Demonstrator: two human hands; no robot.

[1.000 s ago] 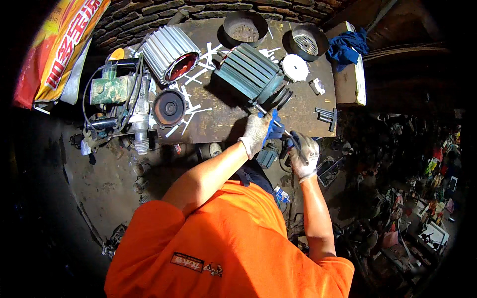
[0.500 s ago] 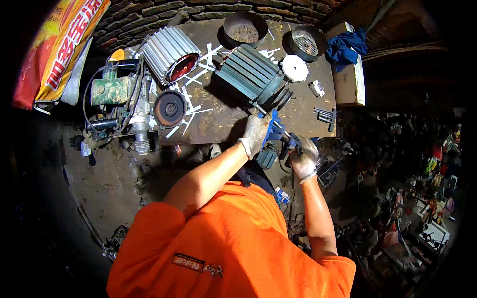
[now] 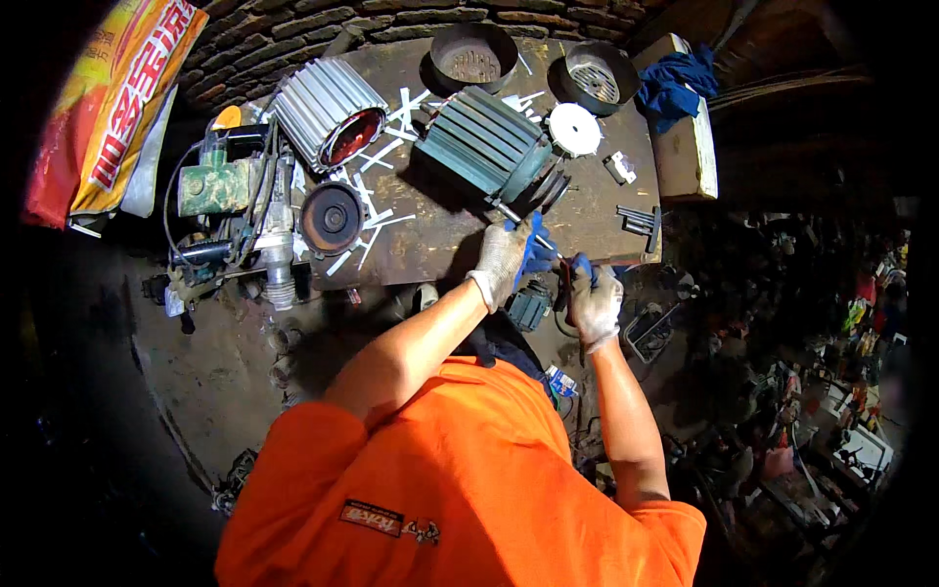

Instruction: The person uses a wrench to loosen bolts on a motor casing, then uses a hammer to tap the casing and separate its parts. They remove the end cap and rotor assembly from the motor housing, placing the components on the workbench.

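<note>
Seen from the head camera, a blue-handled tool is gripped in the gloved left hand at the workbench edge, just beside a green finned motor; the gloved right hand is closed around a dark handle.

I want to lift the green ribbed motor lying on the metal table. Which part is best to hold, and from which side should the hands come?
Probably grip the green ribbed motor across its finned body, one hand on each long side, coming from above. It lies on its side on the table, and the ribs give grip. Avoid the shaft end, where the left hand works beside a blue-handled tool.
</note>
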